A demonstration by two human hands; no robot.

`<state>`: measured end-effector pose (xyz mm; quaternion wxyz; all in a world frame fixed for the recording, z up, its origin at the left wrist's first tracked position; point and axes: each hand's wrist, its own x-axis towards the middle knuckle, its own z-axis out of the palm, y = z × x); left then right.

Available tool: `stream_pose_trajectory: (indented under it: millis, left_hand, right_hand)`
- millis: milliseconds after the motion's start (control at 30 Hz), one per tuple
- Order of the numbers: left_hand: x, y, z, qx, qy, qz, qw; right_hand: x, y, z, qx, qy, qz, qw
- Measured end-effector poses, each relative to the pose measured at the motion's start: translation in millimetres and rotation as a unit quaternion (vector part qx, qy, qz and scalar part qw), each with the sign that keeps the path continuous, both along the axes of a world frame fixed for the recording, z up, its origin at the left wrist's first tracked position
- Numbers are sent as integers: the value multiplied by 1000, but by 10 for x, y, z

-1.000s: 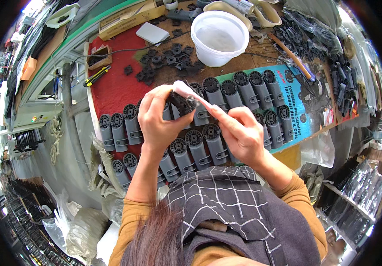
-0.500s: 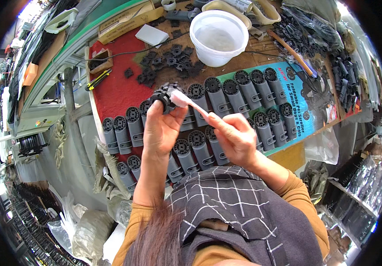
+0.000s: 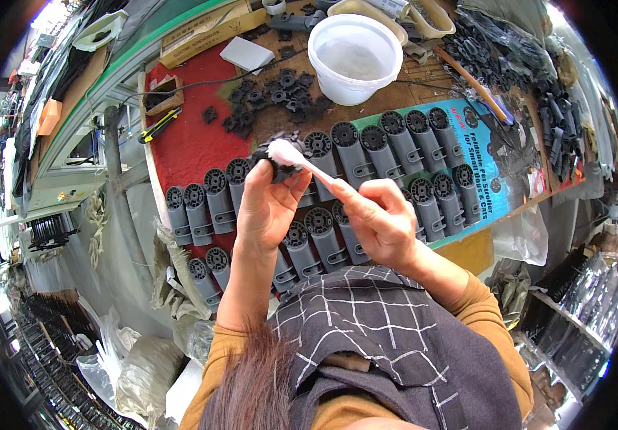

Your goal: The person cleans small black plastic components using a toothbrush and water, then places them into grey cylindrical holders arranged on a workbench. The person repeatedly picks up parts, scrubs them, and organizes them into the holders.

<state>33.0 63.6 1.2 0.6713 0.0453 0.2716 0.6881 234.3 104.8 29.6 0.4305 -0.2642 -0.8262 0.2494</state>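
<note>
My left hand (image 3: 267, 213) is closed around a bunch of small black plastic parts (image 3: 260, 153), held up over the rows of tubes. A small pink-handled brush or spatula (image 3: 314, 170) is pinched in my right hand (image 3: 382, 221). Its broad end, coated in something white, lies against the black parts; whether it has bristles I cannot tell. Below and around both hands stand short grey plastic tubes (image 3: 352, 159) with black spoked ends, set in two rows. Part of the near row is hidden by my hands and forearms.
Loose black plastic pieces (image 3: 291, 93) lie in a heap on the bench beyond my hands. A white bucket (image 3: 355, 61) stands behind the tubes. A yellow cutter knife (image 3: 160, 125) lies at left, a wooden-handled tool (image 3: 475, 87) at right. A thin cable (image 3: 201, 87) crosses the bench.
The white-coated end of the pink tool has moved slightly left and away from me across the black parts. My left hand has tilted a little to the right.
</note>
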Motion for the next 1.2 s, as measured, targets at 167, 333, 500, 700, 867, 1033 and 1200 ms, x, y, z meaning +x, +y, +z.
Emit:
stream_pose_trajectory:
  millis: [167,333,500,700,867,1033,1200]
  left_hand:
    - [-7,-27,39,45,22,34,998]
    - [235,5,157,45,237,69,968]
    - [-216,117,489,-111,525,-245,807]
    - [-491,131,306,-31,347,-178,920]
    - [-422,31,2,13,-40,-84,996]
    - [-282,-73,-108,-51,-79,-60,994]
    - [-193,-37,12,-46,-80,-53,994]
  right_hand:
    - [-57,92,-54,-98,-13,-89,991]
    - [-367,59,0,-490,181,68,850]
    - [-318,263,105,-466,5,80,881]
    - [-268,304,70,-237,8,43,971]
    - [-176,99,5,-160,-23,68,985]
    - [-129,40,-91,-125,-21,5,992]
    - [-114,38,-83,-152,-41,-15,987]
